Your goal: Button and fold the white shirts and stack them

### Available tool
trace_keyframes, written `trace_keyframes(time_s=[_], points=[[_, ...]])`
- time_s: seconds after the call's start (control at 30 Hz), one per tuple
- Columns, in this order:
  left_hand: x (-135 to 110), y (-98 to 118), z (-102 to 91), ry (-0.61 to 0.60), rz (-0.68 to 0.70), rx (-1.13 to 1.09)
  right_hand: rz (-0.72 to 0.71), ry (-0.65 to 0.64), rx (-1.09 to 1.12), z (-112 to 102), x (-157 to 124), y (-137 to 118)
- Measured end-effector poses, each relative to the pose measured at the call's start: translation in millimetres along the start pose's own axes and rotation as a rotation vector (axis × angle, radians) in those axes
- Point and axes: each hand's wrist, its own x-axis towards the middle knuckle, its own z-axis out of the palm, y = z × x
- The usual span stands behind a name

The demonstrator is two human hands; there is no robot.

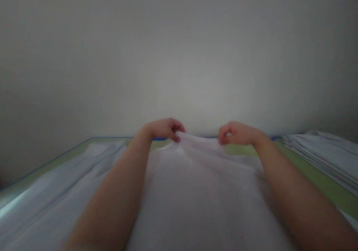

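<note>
A white cloth [195, 191] lies spread in front of me on a green-topped table [321, 180]. My left hand [165, 129] pinches the cloth's far edge, fingers curled closed on the fabric. My right hand [237, 133] pinches the same far edge a little to the right, also closed on it. Between the two hands the edge is lifted slightly off the table. Both forearms stretch out over the cloth.
More white fabric [64, 184] lies flat at the left of the table. A stack of folded white cloths [321, 150] sits at the right. A plain pale wall [179, 57] rises right behind the table's far edge.
</note>
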Motion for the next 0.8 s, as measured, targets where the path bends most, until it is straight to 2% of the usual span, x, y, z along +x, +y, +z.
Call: trace_keyframes(time_s=[0.1, 0.3, 0.57, 0.7, 0.8], points=[[-0.3, -1.6, -1.5, -0.009, -0.027, 0.044, -0.011, -0.064, 0.005, -2.6, -0.6, -0.4], [1.8, 2.3, 0.0, 0.038, -0.066, 0.213, -0.003, -0.007, -0.049, 0.0, 2.6, -4.8], [5.2, 7.4, 9.1, 0.240, -0.037, 0.187, 0.083, 0.059, -0.096, 2.7, 4.1, 5.0], [6.7, 11.1, 9.9, 0.190, 0.027, 0.133, 0.076, 0.096, -0.024, 9.2, 9.8, 9.3], [11.4, 15.6, 13.3, 0.123, 0.008, 0.200, 0.055, 0.143, -0.015, 17.2, 17.3, 7.9]])
